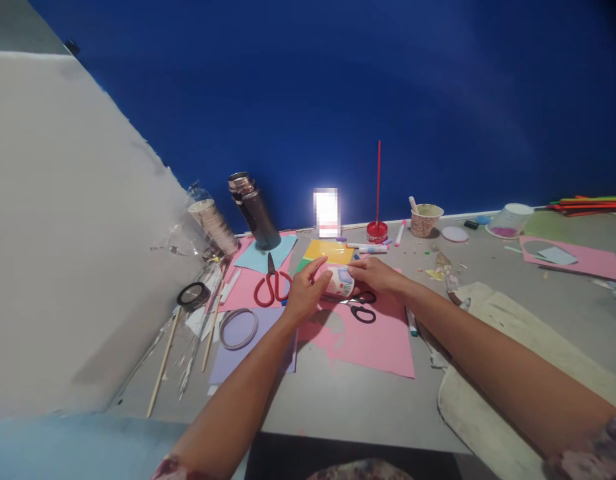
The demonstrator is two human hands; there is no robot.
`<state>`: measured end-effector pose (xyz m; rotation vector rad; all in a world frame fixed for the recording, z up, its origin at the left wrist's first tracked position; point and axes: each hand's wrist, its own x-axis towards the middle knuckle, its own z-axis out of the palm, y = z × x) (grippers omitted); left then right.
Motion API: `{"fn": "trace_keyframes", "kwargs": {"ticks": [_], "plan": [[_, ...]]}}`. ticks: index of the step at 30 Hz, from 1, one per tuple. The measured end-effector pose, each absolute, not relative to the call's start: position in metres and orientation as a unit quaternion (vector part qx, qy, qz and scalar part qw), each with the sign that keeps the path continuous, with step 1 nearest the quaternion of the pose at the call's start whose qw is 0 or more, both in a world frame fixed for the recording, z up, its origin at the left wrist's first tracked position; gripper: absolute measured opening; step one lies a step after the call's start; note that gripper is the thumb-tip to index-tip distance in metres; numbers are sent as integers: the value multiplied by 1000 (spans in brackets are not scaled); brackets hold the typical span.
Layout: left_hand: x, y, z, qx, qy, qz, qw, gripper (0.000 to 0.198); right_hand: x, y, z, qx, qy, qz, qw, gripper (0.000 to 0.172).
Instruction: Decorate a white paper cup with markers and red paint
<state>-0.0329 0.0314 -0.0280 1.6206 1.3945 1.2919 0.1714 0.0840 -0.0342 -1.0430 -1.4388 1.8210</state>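
A small white paper cup [342, 281] with a coloured drawing on its side lies tipped sideways between my two hands. My left hand [309, 292] is closed around one end of it. At the other end the fingers of my right hand [379, 273] pinch the cup; something dark blue pokes out beside them, too small to name. Just below the cup are black-handled scissors [364, 313], their blades partly hidden. They rest on pink paper [378, 347] with a ragged cut-out. Red-handled scissors [272, 287] lie left of my left hand.
A dark flask [258, 217] and stacked paper cups [214, 225] stand back left. Tape rolls [239, 329] and wooden sticks [164, 363] lie left. Behind are markers [373, 249], a red stand with a rod [377, 232] and a patterned cup [425, 221]. Cloth [518, 360] lies right.
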Motion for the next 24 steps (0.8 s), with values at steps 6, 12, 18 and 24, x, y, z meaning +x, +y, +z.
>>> {"fn": "trace_keyframes", "kwargs": {"ticks": [6, 12, 18, 24], "plan": [[-24, 27, -35, 623, 515, 490, 327, 56, 176, 85, -28, -467, -578, 601, 295, 33], [-20, 28, -32, 661, 519, 481, 250, 54, 169, 81, -27, -495, -599, 570, 266, 26], [-13, 36, -23, 745, 481, 431, 165, 46, 174, 84, -27, -519, -674, 463, 247, 30], [-11, 39, -19, 716, 473, 484, 171, 46, 190, 88, -8, -520, -728, 304, 329, 18]]}}
